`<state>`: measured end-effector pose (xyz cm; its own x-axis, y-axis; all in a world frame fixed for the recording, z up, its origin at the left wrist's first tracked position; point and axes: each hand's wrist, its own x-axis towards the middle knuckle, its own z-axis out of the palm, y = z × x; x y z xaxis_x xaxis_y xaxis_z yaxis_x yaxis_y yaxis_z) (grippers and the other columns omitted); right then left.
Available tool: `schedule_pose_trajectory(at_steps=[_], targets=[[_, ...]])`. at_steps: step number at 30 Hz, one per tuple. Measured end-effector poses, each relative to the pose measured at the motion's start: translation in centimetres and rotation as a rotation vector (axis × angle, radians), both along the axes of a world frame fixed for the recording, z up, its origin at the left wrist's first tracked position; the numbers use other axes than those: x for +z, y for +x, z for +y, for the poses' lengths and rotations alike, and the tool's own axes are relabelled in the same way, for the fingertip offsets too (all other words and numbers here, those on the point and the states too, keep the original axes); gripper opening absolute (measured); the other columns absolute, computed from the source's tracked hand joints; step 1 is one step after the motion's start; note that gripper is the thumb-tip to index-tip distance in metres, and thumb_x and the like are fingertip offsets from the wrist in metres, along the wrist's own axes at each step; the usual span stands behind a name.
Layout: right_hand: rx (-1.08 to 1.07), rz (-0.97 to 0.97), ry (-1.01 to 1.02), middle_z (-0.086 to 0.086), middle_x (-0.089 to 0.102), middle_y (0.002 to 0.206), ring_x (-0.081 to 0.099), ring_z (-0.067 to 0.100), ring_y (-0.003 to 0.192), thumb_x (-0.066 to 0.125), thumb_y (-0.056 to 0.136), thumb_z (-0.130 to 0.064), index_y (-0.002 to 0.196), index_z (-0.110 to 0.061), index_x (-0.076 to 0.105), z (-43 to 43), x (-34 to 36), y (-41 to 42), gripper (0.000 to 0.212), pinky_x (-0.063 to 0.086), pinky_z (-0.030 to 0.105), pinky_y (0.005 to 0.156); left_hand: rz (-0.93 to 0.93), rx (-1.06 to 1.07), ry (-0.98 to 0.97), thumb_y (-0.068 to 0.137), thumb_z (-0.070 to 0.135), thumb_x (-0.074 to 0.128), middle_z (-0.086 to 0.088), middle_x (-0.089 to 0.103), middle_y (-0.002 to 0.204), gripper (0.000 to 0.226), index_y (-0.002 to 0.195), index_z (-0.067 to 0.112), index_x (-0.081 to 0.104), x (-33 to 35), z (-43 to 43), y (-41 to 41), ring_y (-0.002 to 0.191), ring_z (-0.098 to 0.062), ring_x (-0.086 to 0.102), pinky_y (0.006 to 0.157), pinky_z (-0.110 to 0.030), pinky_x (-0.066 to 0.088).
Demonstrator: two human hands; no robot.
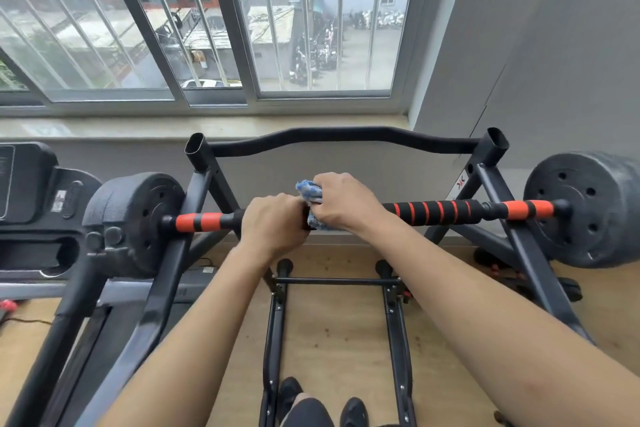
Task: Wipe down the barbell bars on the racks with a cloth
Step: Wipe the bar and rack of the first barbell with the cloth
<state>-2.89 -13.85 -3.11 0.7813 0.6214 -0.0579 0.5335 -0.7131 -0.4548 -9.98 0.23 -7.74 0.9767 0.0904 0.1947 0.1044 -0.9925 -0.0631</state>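
A barbell bar [436, 212] with black and orange foam grips lies across a black rack [512, 246], level with my chest. Black weight plates sit on both ends, the left plate [135, 222] and the right plate [585, 210]. My left hand [273, 224] is wrapped around the bar's middle. Right beside it, my right hand [343, 201] presses a blue and white cloth [308, 192] onto the bar. The two hands touch each other. The bar's middle section is hidden under them.
A curved black crossbar [339, 136] joins the rack's two uprights behind the barbell. A treadmill [38, 204] stands at the left. A large window [207, 21] and its sill run along the back, a grey wall rises at the right. My feet [322, 402] stand on wooden floor inside the rack's base.
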Motion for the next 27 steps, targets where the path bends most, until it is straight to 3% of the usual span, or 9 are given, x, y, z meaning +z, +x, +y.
schedule_pose_trajectory(at_steps=[2, 4, 6, 9, 12, 14, 17, 24, 27], targets=[[-0.004, -0.011, -0.013, 0.002, 0.061, 0.095, 0.059, 0.026, 0.085, 0.059, 0.09, -0.033, 0.094, -0.023, 0.055, 0.2, -0.2, -0.2, 0.011, 0.048, 0.035, 0.07, -0.256, -0.002, 0.041, 0.077, 0.015, 0.07, -0.001, 0.061, 0.061, 0.018, 0.07, 0.02, 0.055, -1.6, -0.6, -1.5, 0.054, -0.03, 0.061, 0.053, -0.035, 0.042], [-0.032, -0.003, -0.011, 0.002, 0.062, 0.095, 0.061, 0.027, 0.086, 0.058, 0.089, -0.033, 0.094, -0.023, 0.056, 0.2, -0.3, -0.2, 0.011, 0.051, 0.037, 0.072, -0.39, 0.03, 0.001, 0.081, 0.012, 0.067, -0.001, 0.056, 0.064, 0.019, 0.072, 0.02, 0.052, -2.4, -1.4, -1.5, 0.057, -0.029, 0.056, 0.056, -0.037, 0.037], [-0.042, 0.019, -0.007, 0.002, 0.063, 0.093, 0.061, 0.028, 0.085, 0.058, 0.089, -0.034, 0.093, -0.023, 0.056, 0.2, -0.3, -0.2, 0.012, 0.051, 0.037, 0.072, -0.359, 0.073, -0.073, 0.083, 0.02, 0.067, 0.0, 0.057, 0.074, 0.011, 0.082, 0.019, 0.056, -2.4, -1.9, -1.5, 0.062, -0.027, 0.057, 0.059, -0.036, 0.035], [-0.021, 0.017, -0.008, 0.002, 0.063, 0.092, 0.061, 0.028, 0.084, 0.059, 0.087, -0.032, 0.092, -0.024, 0.056, -0.2, -0.2, -0.6, 0.011, 0.049, 0.036, 0.069, -0.112, 0.042, -0.155, 0.077, 0.043, 0.072, 0.005, 0.054, 0.094, 0.04, 0.108, 0.024, 0.055, 0.1, -1.1, -2.1, 0.069, -0.022, 0.059, 0.061, -0.033, 0.036], [0.02, -0.001, -0.018, 0.002, 0.063, 0.091, 0.061, 0.028, 0.083, 0.061, 0.084, -0.031, 0.091, -0.023, 0.057, -0.8, 0.0, -0.9, 0.011, 0.048, 0.035, 0.068, 0.077, 0.023, -0.171, 0.073, 0.056, 0.072, 0.01, 0.058, 0.096, 0.045, 0.105, 0.031, 0.054, 2.0, -0.1, -1.5, 0.076, -0.018, 0.061, 0.064, -0.032, 0.04], [0.024, 0.009, -0.023, 0.002, 0.064, 0.09, 0.061, 0.028, 0.082, 0.061, 0.083, -0.032, 0.089, -0.023, 0.057, -0.9, -0.1, -0.9, 0.011, 0.049, 0.035, 0.068, 0.034, 0.044, -0.059, 0.078, 0.054, 0.066, 0.006, 0.067, 0.081, 0.028, 0.085, 0.028, 0.059, 1.4, -0.8, -1.6, 0.07, -0.022, 0.065, 0.06, -0.03, 0.037], [0.017, 0.051, -0.024, 0.001, 0.063, 0.085, 0.061, 0.027, 0.079, 0.061, 0.085, -0.034, 0.084, -0.023, 0.057, -0.6, -0.4, -0.8, 0.012, 0.052, 0.037, 0.068, -0.073, 0.071, -0.005, 0.076, 0.04, 0.072, 0.001, 0.064, 0.06, 0.025, 0.065, 0.023, 0.058, -0.9, -1.5, -2.5, 0.054, -0.028, 0.062, 0.055, -0.029, 0.027], [0.014, 0.146, -0.091, 0.001, 0.065, 0.081, 0.064, 0.022, 0.076, 0.064, 0.084, -0.025, 0.082, -0.022, 0.062, 0.2, -0.4, 0.6, 0.005, 0.054, 0.037, 0.064, -0.242, 0.132, -0.045, 0.071, 0.015, 0.065, -0.001, 0.056, 0.06, 0.017, 0.066, 0.019, 0.049, -2.0, -2.7, -3.8, 0.056, -0.029, 0.052, 0.057, -0.036, 0.036], [0.029, -0.026, -0.163, -0.001, 0.063, 0.084, 0.063, 0.025, 0.078, 0.062, 0.087, -0.025, 0.081, -0.022, 0.057, -0.3, 0.1, 1.8, 0.008, 0.044, 0.032, 0.061, -0.222, 0.154, -0.048, 0.065, 0.015, 0.071, -0.001, 0.057, 0.062, 0.02, 0.068, 0.019, 0.052, -2.1, -2.6, -4.0, 0.057, -0.029, 0.053, 0.058, -0.035, 0.04]])
